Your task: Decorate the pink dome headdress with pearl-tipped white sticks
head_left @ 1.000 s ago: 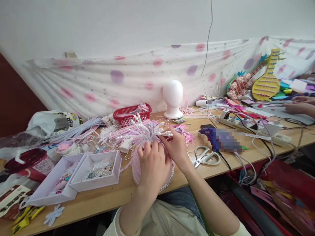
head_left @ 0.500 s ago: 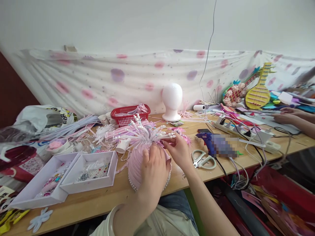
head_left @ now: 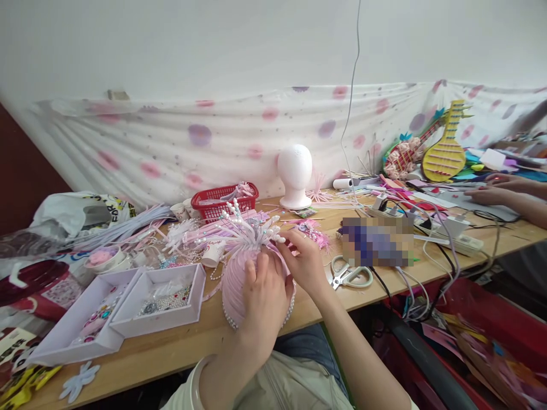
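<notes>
In front of me at the table edge is a pink dome-shaped headpiece (head_left: pixel 234 278), its side covered in rows of fuzzy pipe cleaner and its lower rim edged with pearl beads. From its top a spray of white bead-tipped stems (head_left: pixel 243 233) fans out. My left hand (head_left: pixel 265 299) lies over the near side of the dome, fingers curled against it below the spray. At the spray's right side, my right hand (head_left: pixel 304 259) pinches a bead-tipped stem (head_left: pixel 280 240) between thumb and fingers. My hands hide part of the dome.
White trays (head_left: pixel 158 307) of beads stand left, scissors (head_left: pixel 348 276) and a blurred purple tool (head_left: pixel 363 239) right. Behind are a red basket (head_left: pixel 224 202) and a white foam head (head_left: pixel 296 171). Cables and a power strip (head_left: pixel 465 242) lie right, near another person's hands (head_left: pixel 496 193).
My right hand has shifted slightly left and down, and the stems at the right of the spray now reach less far outward. My left hand stays on the dome. The view has moved slightly.
</notes>
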`<control>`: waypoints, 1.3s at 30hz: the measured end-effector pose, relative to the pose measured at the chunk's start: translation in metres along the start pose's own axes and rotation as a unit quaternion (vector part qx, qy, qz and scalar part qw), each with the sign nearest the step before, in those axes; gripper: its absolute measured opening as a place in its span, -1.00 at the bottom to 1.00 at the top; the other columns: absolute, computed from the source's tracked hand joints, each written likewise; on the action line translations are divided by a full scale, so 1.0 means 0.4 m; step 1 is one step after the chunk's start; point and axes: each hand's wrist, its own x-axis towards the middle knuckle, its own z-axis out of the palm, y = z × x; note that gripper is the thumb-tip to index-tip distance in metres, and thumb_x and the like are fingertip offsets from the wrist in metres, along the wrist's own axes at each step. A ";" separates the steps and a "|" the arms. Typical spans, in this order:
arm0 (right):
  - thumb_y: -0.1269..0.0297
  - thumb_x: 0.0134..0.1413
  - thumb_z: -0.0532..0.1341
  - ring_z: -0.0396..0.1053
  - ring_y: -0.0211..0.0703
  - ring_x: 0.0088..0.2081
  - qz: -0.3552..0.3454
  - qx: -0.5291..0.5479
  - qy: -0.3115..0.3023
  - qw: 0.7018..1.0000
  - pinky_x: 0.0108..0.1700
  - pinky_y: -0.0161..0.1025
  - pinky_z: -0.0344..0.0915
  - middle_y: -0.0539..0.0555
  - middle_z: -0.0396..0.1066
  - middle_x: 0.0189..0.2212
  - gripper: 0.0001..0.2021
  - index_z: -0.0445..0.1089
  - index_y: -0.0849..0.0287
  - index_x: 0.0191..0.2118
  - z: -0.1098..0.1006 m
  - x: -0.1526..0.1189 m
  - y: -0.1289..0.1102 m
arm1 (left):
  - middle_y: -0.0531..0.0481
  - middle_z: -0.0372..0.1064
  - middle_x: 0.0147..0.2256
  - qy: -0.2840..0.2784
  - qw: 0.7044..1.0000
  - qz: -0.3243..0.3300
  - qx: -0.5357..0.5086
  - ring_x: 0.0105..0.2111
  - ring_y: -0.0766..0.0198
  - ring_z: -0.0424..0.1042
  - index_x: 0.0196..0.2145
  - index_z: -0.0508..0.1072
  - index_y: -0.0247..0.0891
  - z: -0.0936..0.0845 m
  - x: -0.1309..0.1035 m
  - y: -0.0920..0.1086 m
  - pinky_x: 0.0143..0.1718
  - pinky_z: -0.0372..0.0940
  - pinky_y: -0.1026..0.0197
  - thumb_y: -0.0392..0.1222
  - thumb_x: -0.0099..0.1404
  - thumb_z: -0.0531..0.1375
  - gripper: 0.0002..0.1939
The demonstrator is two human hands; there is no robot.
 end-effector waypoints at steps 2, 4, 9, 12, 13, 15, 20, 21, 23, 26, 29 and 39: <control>0.34 0.20 0.11 0.40 -0.21 -0.37 0.018 0.004 -0.005 1.000 -0.33 -0.31 0.33 0.03 0.47 -0.37 -0.85 0.44 0.11 -0.26 0.005 0.013 -0.007 | -0.28 0.46 -0.02 -0.008 1.000 0.002 -0.009 -0.06 -0.04 0.33 0.08 0.42 -0.41 -0.003 0.000 0.002 -0.01 0.19 -0.06 -0.19 0.32 0.10 -0.58; 0.33 0.19 0.09 0.40 -0.22 -0.40 0.034 0.015 -0.006 0.999 -0.35 -0.32 0.33 0.01 0.48 -0.40 -0.85 0.42 0.11 -0.27 0.011 0.026 -0.015 | -0.29 0.47 -0.05 -0.012 1.000 0.002 -0.017 -0.04 -0.04 0.33 0.07 0.43 -0.44 -0.003 -0.001 0.006 0.02 0.18 -0.04 -0.21 0.31 0.11 -0.58; 0.33 0.15 0.11 0.41 -0.21 -0.40 0.041 0.027 -0.027 0.998 -0.37 -0.33 0.31 0.00 0.48 -0.43 -0.86 0.42 0.13 -0.31 0.016 0.047 -0.022 | -0.26 0.46 -0.02 0.004 1.000 0.007 -0.007 0.06 -0.01 0.27 0.08 0.45 -0.38 0.005 -0.003 0.013 0.09 0.14 -0.02 -0.26 0.34 0.06 -0.61; 0.30 0.16 0.12 0.43 -0.18 -0.36 0.049 0.036 -0.043 0.997 -0.33 -0.30 0.31 0.02 0.50 -0.39 -0.87 0.41 0.14 -0.32 0.011 0.048 -0.018 | -0.31 0.44 0.00 0.005 1.000 0.007 -0.012 0.08 -0.02 0.25 0.10 0.42 -0.47 0.004 0.001 0.017 0.11 0.14 -0.03 -0.31 0.32 0.07 -0.58; 0.30 0.16 0.12 0.43 -0.17 -0.35 0.056 0.036 -0.044 0.997 -0.32 -0.30 0.31 0.03 0.50 -0.39 -0.87 0.40 0.14 -0.33 0.010 0.049 -0.017 | -0.33 0.43 0.00 0.003 1.000 0.004 -0.020 0.07 -0.02 0.26 0.10 0.42 -0.49 0.002 0.004 0.020 0.11 0.15 -0.02 -0.34 0.31 0.08 -0.58; 0.34 0.13 0.13 0.42 -0.17 -0.36 0.065 0.030 -0.047 0.996 -0.31 -0.29 0.31 0.02 0.50 -0.41 -0.89 0.39 0.15 -0.36 0.008 0.051 -0.015 | -0.31 0.43 -0.02 -0.006 0.999 -0.004 -0.037 0.04 0.00 0.27 0.06 0.46 -0.47 -0.003 0.011 0.026 0.10 0.16 0.01 -0.42 0.27 0.08 -0.59; 0.30 0.11 0.15 0.43 -0.18 -0.36 0.068 0.069 -0.065 0.993 -0.33 -0.31 0.31 0.00 0.47 -0.43 -0.89 0.38 0.14 -0.40 0.012 0.058 -0.009 | -0.21 0.46 -0.04 -0.028 0.999 -0.002 0.023 0.01 0.03 0.28 -0.01 0.53 -0.33 -0.012 0.024 0.047 0.07 0.19 0.03 -0.55 0.21 0.05 -0.53; 0.28 0.12 0.16 0.43 -0.18 -0.36 0.073 0.078 -0.065 0.992 -0.33 -0.30 0.32 0.00 0.47 -0.43 -0.89 0.38 0.14 -0.39 0.012 0.058 -0.007 | -0.22 0.44 -0.01 -0.027 0.999 0.000 0.034 0.03 0.02 0.27 0.00 0.52 -0.34 -0.013 0.025 0.051 0.09 0.18 0.02 -0.55 0.21 0.04 -0.53; 0.28 0.11 0.18 0.44 -0.17 -0.36 0.082 0.079 -0.058 0.992 -0.32 -0.30 0.34 0.00 0.47 -0.44 -0.90 0.39 0.14 -0.37 0.010 0.054 -0.002 | -0.26 0.41 0.05 -0.022 0.999 -0.003 0.036 0.07 0.00 0.25 0.03 0.49 -0.43 -0.011 0.027 0.056 0.14 0.14 0.02 -0.55 0.21 0.04 -0.53; 0.29 0.12 0.17 0.45 -0.16 -0.37 0.078 0.062 -0.052 0.994 -0.31 -0.28 0.35 0.00 0.48 -0.46 -0.90 0.41 0.13 -0.37 0.003 0.046 0.002 | -0.24 0.39 0.08 -0.015 0.999 -0.017 0.023 0.11 -0.01 0.26 0.07 0.46 -0.45 -0.001 0.032 0.063 0.20 0.10 0.02 -0.56 0.21 0.03 -0.50; 0.29 0.15 0.14 0.48 -0.13 -0.33 0.060 0.047 -0.054 0.996 -0.26 -0.26 0.38 0.04 0.53 -0.37 -0.85 0.47 0.12 -0.30 -0.002 0.039 0.003 | -0.21 0.40 0.08 -0.025 0.999 -0.021 0.029 0.13 -0.03 0.28 0.08 0.46 -0.41 0.011 0.035 0.070 0.21 0.10 -0.01 -0.59 0.20 0.01 -0.47; 0.29 0.12 0.17 0.49 -0.15 -0.34 0.046 0.052 -0.025 0.997 -0.27 -0.25 0.41 0.04 0.57 -0.35 -0.83 0.53 0.13 -0.27 -0.007 0.037 0.006 | -0.30 0.42 0.05 -0.029 0.984 -0.030 -0.175 0.19 -0.27 0.23 0.08 0.45 -0.28 0.053 0.016 0.090 0.16 0.13 -0.33 -0.37 0.13 0.09 -0.46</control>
